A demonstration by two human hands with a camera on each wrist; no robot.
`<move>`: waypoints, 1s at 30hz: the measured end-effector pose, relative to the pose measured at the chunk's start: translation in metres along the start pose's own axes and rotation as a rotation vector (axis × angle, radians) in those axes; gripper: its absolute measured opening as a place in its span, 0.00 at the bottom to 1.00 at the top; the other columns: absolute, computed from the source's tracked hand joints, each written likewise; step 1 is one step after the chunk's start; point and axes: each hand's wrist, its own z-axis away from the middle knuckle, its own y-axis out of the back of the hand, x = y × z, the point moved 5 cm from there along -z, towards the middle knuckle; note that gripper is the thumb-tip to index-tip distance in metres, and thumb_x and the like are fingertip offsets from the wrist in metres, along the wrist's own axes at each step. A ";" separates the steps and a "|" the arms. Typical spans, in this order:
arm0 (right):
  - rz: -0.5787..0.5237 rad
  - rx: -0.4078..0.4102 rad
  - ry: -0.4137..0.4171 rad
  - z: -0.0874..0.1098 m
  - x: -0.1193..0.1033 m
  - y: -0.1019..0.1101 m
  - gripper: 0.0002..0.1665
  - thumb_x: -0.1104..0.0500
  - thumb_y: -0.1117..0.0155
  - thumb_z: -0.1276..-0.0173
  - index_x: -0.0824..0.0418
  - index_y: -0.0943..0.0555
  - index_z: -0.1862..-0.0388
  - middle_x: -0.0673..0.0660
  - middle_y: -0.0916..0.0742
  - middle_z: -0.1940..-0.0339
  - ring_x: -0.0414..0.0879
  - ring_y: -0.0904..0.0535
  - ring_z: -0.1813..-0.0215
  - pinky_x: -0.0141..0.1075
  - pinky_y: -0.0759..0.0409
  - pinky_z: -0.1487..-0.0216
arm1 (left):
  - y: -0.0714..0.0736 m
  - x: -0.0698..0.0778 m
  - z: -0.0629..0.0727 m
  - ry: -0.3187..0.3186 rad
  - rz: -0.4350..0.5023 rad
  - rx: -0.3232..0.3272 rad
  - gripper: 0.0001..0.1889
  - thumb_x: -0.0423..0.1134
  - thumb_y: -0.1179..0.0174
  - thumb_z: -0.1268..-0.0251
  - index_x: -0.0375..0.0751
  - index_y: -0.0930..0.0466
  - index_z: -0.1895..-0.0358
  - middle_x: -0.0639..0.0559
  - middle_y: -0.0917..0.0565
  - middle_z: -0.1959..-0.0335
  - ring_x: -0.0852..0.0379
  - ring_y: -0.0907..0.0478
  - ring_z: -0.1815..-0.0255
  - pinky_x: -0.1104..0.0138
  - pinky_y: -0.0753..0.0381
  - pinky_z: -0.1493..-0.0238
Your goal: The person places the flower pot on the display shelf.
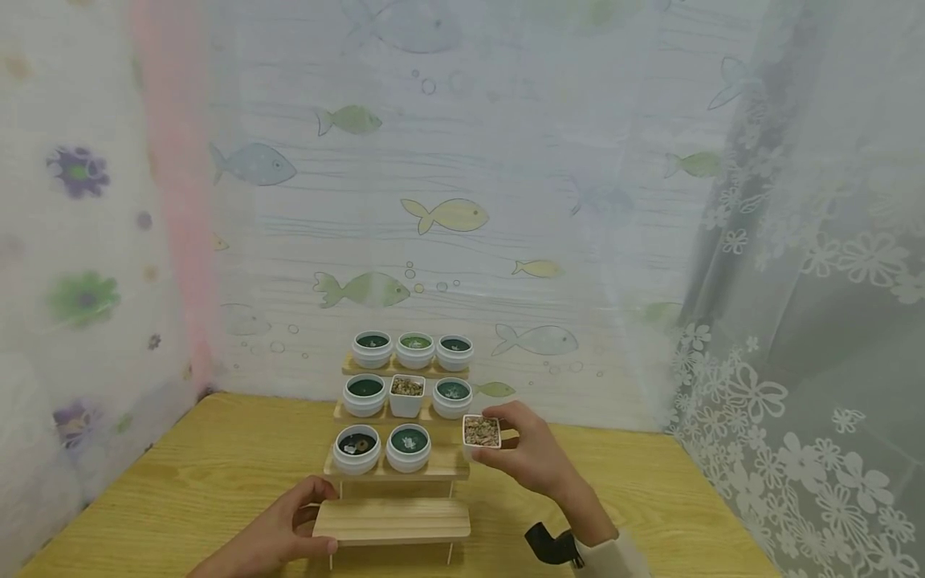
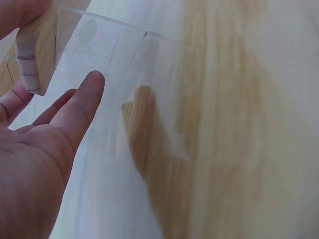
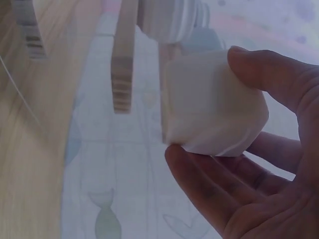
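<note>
My right hand [image 1: 531, 451] pinches a small square white pot [image 1: 482, 433] filled with tan, gravel-like bits, just off the right end of the stand's second-lowest shelf. In the right wrist view, thumb and fingertips grip the sides of the white pot [image 3: 214, 104]. My left hand [image 1: 278, 526] grips the left end of the lowest wooden shelf [image 1: 393, 522] of a tiered stand. That shelf is bare. On the shelf above it [image 1: 444, 463] are two round white pots, one dark inside [image 1: 356, 449], the other green [image 1: 408, 448].
Another square pot of brown bits [image 1: 407, 395] sits between two round pots on the third shelf. Three round pots, including a light green one [image 1: 415, 351], line the top shelf. The stand rests on a wood-grain table [image 1: 181, 474] before a fish-print curtain [image 1: 433, 160].
</note>
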 end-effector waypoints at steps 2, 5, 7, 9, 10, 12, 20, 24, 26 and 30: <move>0.001 0.003 0.025 0.002 -0.009 -0.003 0.29 0.61 0.27 0.43 0.66 0.25 0.43 0.61 0.22 0.49 0.55 0.23 0.50 0.37 0.19 0.57 | 0.000 0.000 0.000 0.003 -0.004 0.003 0.29 0.38 0.33 0.42 0.32 0.37 0.43 0.36 0.35 0.41 0.39 0.31 0.41 0.65 0.24 0.50; 0.014 0.018 0.053 0.001 -0.008 -0.009 0.30 0.59 0.26 0.43 0.66 0.24 0.43 0.59 0.21 0.50 0.54 0.23 0.50 0.37 0.19 0.57 | 0.000 0.001 0.000 0.008 -0.006 0.004 0.29 0.39 0.33 0.42 0.32 0.37 0.43 0.36 0.35 0.41 0.39 0.31 0.41 0.65 0.24 0.50; 0.018 0.032 0.063 -0.001 -0.001 -0.014 0.31 0.57 0.25 0.44 0.63 0.24 0.43 0.57 0.21 0.51 0.52 0.22 0.50 0.35 0.19 0.57 | 0.000 0.001 0.000 0.007 -0.003 0.003 0.29 0.38 0.33 0.41 0.31 0.37 0.43 0.35 0.36 0.41 0.39 0.31 0.41 0.64 0.24 0.50; 0.004 0.042 0.066 -0.004 0.009 -0.019 0.31 0.54 0.25 0.45 0.60 0.24 0.43 0.54 0.21 0.51 0.50 0.22 0.51 0.33 0.19 0.57 | 0.000 0.000 0.000 0.010 -0.001 0.003 0.29 0.38 0.33 0.41 0.31 0.38 0.43 0.35 0.36 0.40 0.39 0.31 0.41 0.63 0.23 0.49; -0.003 0.045 0.068 -0.006 0.013 -0.021 0.32 0.53 0.24 0.45 0.59 0.24 0.43 0.54 0.22 0.51 0.49 0.22 0.50 0.32 0.20 0.57 | 0.000 0.000 0.000 0.007 -0.001 0.001 0.29 0.38 0.33 0.41 0.30 0.38 0.42 0.35 0.36 0.40 0.38 0.31 0.41 0.62 0.23 0.49; -0.034 0.045 0.079 -0.007 0.018 -0.025 0.32 0.51 0.24 0.46 0.58 0.23 0.44 0.54 0.22 0.52 0.50 0.21 0.51 0.33 0.19 0.58 | 0.000 0.000 0.000 0.003 0.001 0.000 0.30 0.37 0.33 0.41 0.29 0.38 0.42 0.35 0.36 0.40 0.38 0.31 0.41 0.60 0.23 0.49; -0.034 0.035 0.100 -0.008 0.019 -0.035 0.33 0.50 0.25 0.45 0.59 0.23 0.42 0.52 0.21 0.53 0.48 0.21 0.52 0.34 0.19 0.58 | 0.000 -0.001 0.000 0.008 -0.005 0.002 0.30 0.37 0.34 0.41 0.29 0.39 0.41 0.35 0.35 0.40 0.39 0.31 0.42 0.59 0.23 0.48; -0.038 0.037 0.103 -0.009 0.021 -0.038 0.34 0.49 0.25 0.45 0.59 0.24 0.42 0.53 0.21 0.53 0.48 0.21 0.52 0.32 0.19 0.59 | 0.000 0.000 0.000 0.001 -0.005 0.000 0.29 0.36 0.34 0.40 0.29 0.39 0.41 0.36 0.35 0.40 0.39 0.31 0.42 0.59 0.23 0.48; -0.041 0.037 0.092 -0.009 0.022 -0.039 0.34 0.49 0.25 0.45 0.58 0.24 0.41 0.52 0.21 0.53 0.48 0.21 0.51 0.32 0.19 0.58 | 0.000 0.000 0.000 -0.002 -0.001 -0.002 0.29 0.36 0.34 0.41 0.29 0.39 0.42 0.35 0.35 0.40 0.39 0.31 0.42 0.60 0.23 0.49; -0.034 0.044 0.078 -0.010 0.024 -0.040 0.35 0.51 0.25 0.45 0.58 0.26 0.40 0.54 0.21 0.50 0.49 0.21 0.51 0.34 0.19 0.57 | -0.001 0.002 0.001 -0.004 0.014 -0.004 0.29 0.36 0.33 0.41 0.29 0.38 0.43 0.36 0.36 0.41 0.40 0.31 0.42 0.64 0.24 0.50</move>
